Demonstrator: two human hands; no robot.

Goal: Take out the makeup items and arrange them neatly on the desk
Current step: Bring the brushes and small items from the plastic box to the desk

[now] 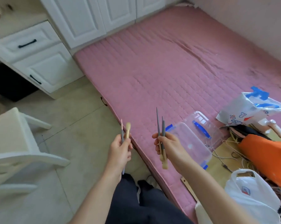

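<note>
Two makeup brushes, one slim with a pinkish tip and one with a tan bristle head uppermost, were held pinched in the left hand, fingers curled round the handles. A second bundle of brushes was gripped in the right hand, with grey pointed handles up and bristle heads down; three handles could be counted, though a fourth could not be ruled out where they overlapped. Both hands were raised over the floor edge of the pink mattress.

Just beyond the right hand, toward 2 o'clock, one clear plastic box with blue latches lay on the mattress, its separate lid just beside it at 1 o'clock; whether items remained inside could not be told. Two white plastic bags were seen, one at 4 o'clock and one at 2 o'clock, with an orange cloth between them.

One white chair stood at 9 o'clock. Farther, at 10 o'clock, the white desk with two dark-handled drawers was seen, well apart from the hands.

The step in hand was judged to be the carrying of removed brushes. The next move was judged to call for a turn toward 10 o'clock and a side-by-side laying of the brushes on the desk top.
</note>
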